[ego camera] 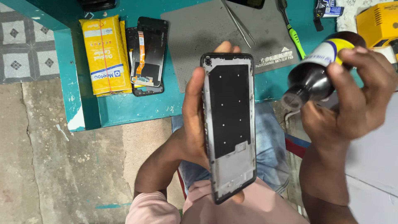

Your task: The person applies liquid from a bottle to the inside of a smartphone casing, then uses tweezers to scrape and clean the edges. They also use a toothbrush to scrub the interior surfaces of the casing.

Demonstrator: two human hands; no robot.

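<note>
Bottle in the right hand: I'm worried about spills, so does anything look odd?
The dark bottle is tipped, open mouth toward the phone frame in the left hand. No cap shows and no liquid is seen spilling. The right hand grips its body.

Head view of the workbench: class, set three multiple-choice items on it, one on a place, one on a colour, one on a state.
1. Where does the yellow packet lie?
A. on the teal table
B. on the person's lap
C. on the grey mat

2. What colour is the brush handle?
A. red
B. green
C. white

3. How is the dark bottle held?
A. upright
B. tipped, mouth toward the phone frame
C. lying on the mat

Answers: 1 A, it rests on the table, left of the mat. 2 B, bright green. 3 B, the right hand tilts it; the left hand holds the frame.
</note>
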